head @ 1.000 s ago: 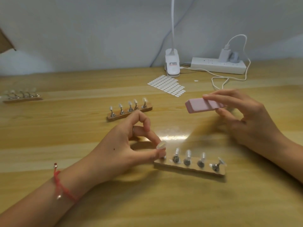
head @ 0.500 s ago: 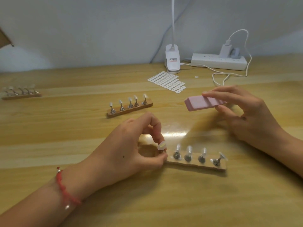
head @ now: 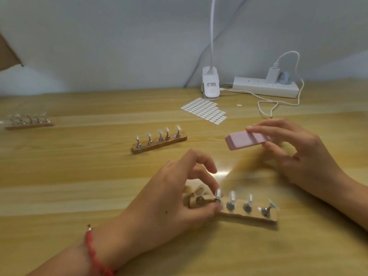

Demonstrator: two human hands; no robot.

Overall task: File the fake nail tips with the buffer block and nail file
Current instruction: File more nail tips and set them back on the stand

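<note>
Two grips: left hand (head: 169, 196) pinches nail tip (head: 218, 193); right hand (head: 302, 156) holds buffer (head: 243, 141).

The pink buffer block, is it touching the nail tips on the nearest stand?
Apart. The head view shows the right hand holding the pink buffer block, with table visible between it and the nail tips on the nearest stand.

Soft, even, fairly bright light, with one white glare patch mid-counter (head: 83, 172). The right hand (head: 304, 156) is motion-blurred with a faint shadow; the far left edge is smeared and bowed.
</note>
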